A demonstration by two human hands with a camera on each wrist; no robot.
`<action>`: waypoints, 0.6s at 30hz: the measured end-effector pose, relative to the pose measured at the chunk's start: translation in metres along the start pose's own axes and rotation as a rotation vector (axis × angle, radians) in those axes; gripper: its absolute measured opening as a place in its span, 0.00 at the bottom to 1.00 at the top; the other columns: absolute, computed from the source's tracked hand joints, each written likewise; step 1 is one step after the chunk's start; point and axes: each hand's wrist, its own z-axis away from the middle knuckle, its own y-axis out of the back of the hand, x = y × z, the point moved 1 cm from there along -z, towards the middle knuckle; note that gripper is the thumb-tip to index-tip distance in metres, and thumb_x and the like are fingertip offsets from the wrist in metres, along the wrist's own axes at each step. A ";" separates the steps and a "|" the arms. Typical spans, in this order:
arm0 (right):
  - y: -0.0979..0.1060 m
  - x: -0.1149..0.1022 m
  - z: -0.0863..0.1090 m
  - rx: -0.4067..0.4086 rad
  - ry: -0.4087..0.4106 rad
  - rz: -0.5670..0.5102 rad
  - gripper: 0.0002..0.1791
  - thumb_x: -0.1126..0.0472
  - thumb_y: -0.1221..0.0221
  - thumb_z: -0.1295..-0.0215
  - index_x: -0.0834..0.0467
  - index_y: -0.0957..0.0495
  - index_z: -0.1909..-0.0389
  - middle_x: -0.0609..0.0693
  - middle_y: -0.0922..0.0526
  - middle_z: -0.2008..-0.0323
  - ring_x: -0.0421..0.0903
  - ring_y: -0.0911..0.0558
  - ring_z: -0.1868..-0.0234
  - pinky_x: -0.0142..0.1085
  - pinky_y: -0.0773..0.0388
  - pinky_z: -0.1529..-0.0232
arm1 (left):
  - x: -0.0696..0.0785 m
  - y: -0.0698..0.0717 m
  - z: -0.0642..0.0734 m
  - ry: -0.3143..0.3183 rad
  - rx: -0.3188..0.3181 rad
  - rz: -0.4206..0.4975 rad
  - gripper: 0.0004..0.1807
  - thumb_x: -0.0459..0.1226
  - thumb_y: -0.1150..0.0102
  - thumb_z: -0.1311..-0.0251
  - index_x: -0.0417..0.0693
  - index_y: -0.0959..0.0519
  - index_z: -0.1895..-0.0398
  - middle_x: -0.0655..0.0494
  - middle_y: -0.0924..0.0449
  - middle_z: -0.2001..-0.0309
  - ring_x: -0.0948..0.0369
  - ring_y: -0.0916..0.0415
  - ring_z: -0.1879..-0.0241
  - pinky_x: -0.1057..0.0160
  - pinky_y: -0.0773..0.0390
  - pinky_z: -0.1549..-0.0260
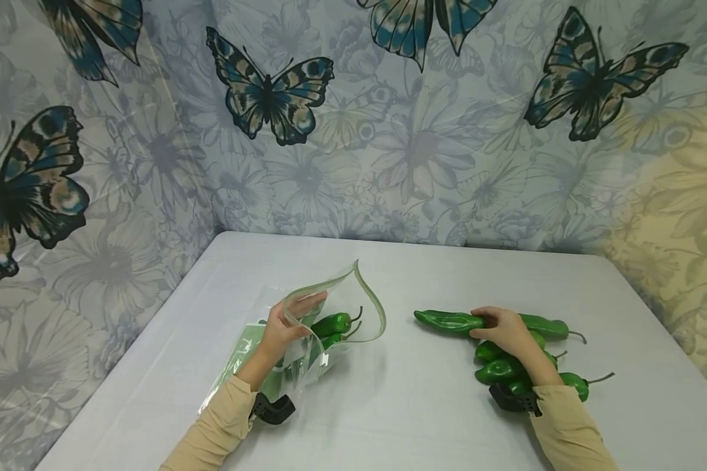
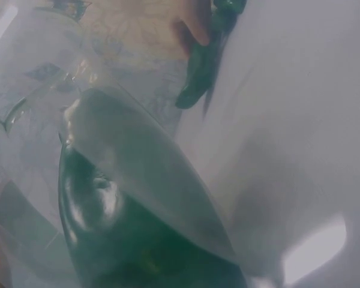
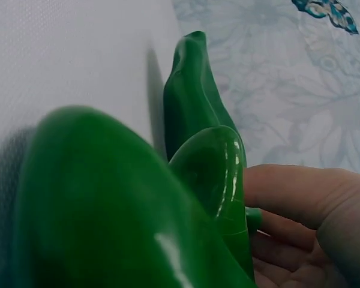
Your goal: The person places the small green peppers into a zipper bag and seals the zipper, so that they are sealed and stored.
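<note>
My left hand (image 1: 283,330) grips the rim of a clear plastic zip bag (image 1: 379,307), whose mouth gapes toward the right. Inside the bag lie green chili peppers (image 1: 332,325), stems pointing to the mouth; through the film in the left wrist view one pepper (image 2: 102,210) looks large and hazy. Over a pile of green peppers (image 1: 497,371) on the right, my right hand (image 1: 509,333) has its thumb and fingers about a long green pepper (image 1: 448,320). In the right wrist view the fingers (image 3: 294,192) touch a pepper (image 3: 210,174), partly hidden by a nearer one.
A white table (image 1: 406,405) carries everything. Under and left of the bag lies a flat clear and green plastic packet (image 1: 244,356). Butterfly-patterned cloth (image 1: 424,150) hangs behind and at the sides. Each wrist wears a black strap device (image 1: 273,409).
</note>
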 end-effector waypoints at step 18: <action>0.000 -0.009 0.001 0.051 0.051 0.078 0.24 0.59 0.32 0.53 0.70 0.24 0.57 0.62 0.21 0.62 0.57 0.23 0.63 0.47 0.27 0.65 | 0.000 -0.002 0.002 0.050 0.010 -0.008 0.31 0.48 0.40 0.51 0.48 0.31 0.42 0.54 0.29 0.46 0.58 0.34 0.45 0.60 0.42 0.44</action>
